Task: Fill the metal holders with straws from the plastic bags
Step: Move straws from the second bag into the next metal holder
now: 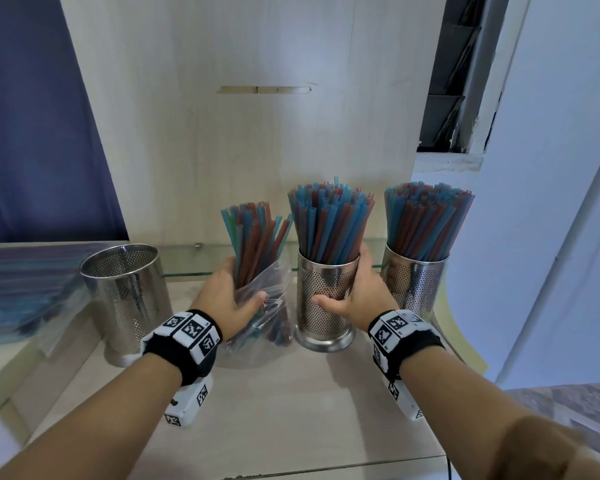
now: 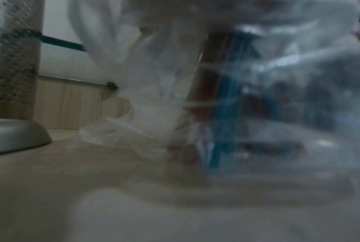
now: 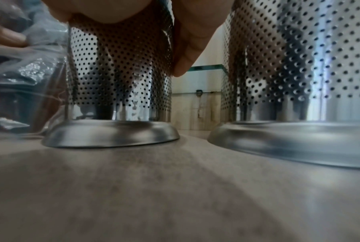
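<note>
Three perforated metal holders stand on the counter. The left holder (image 1: 127,296) is empty. The middle holder (image 1: 326,306) (image 3: 121,78) and the right holder (image 1: 414,289) (image 3: 299,65) are packed with blue and red straws. My right hand (image 1: 354,296) grips the middle holder, thumb in front, fingers (image 3: 187,49) round its right side. My left hand (image 1: 229,296) grips a clear plastic bag (image 1: 257,306) (image 2: 257,98) of upright straws (image 1: 257,237) standing between the empty and middle holders.
More bagged straws (image 1: 21,289) lie stacked at the far left. A wooden panel (image 1: 257,98) rises behind the holders, with a glass shelf edge (image 1: 187,271) low along it. The counter's front (image 1: 274,410) is bare wood. A wall stands at right.
</note>
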